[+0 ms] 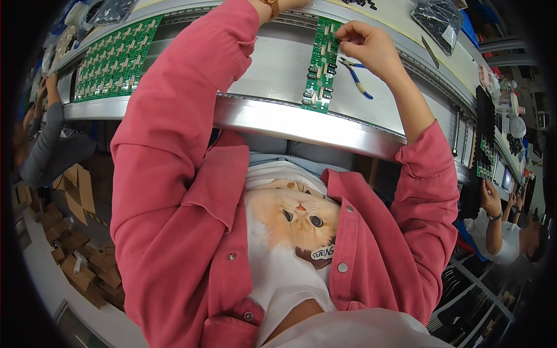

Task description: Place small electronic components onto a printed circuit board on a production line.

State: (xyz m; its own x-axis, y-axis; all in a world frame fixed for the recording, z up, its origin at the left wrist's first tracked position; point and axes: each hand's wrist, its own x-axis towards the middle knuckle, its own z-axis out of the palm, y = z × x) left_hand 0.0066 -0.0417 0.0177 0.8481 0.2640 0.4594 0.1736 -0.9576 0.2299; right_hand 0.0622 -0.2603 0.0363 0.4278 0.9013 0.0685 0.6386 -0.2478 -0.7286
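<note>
The person leans over a long grey desk [272,75] with both arms stretched forward, pink sleeves reaching up the picture. The right hand [365,49] is pinched narrow, thumb and fingertips closed on something small at the top right edge of a narrow green circuit board [320,64]; the piece itself is too small to make out. That board lies flat on the desk with its long side running away from the person, which puts its rows of dark parts within easy reach of the pinching fingers. The left hand runs out of the top of the picture past a watch [271,7] on the wrist, so I cannot tell whether it is open or closed. Blue-handled pliers [355,75] lie on the desk just to the right of the board, beside the working hand, handy for a quick grab. A large panel of green boards [113,58] rests further left on the same desk. Dark plastic bags [438,20] sit at the far edge. Co-workers stand at either end, one in a grey sleeve [49,139] on the left.
</note>
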